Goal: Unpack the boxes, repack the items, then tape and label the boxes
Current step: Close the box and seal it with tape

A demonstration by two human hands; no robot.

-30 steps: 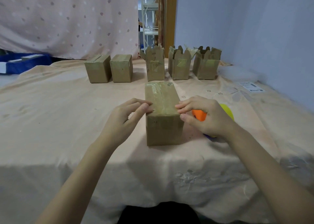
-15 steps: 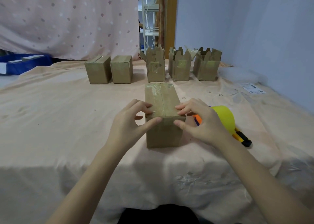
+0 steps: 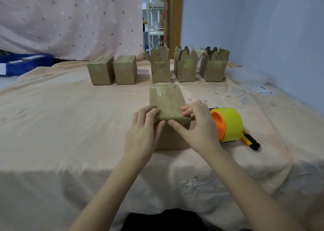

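On the box [image 3: 167,99], both hands' curled fingers [image 3: 150,110] press tape.

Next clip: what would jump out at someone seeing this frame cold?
First, the two hands meeting at the near top edge of the closed cardboard box in the middle of the cloth-covered table: left hand and right hand both press on it. Just right of them lies the bright yellow tape roll with its orange core. Along the back stand two closed boxes and three open ones.
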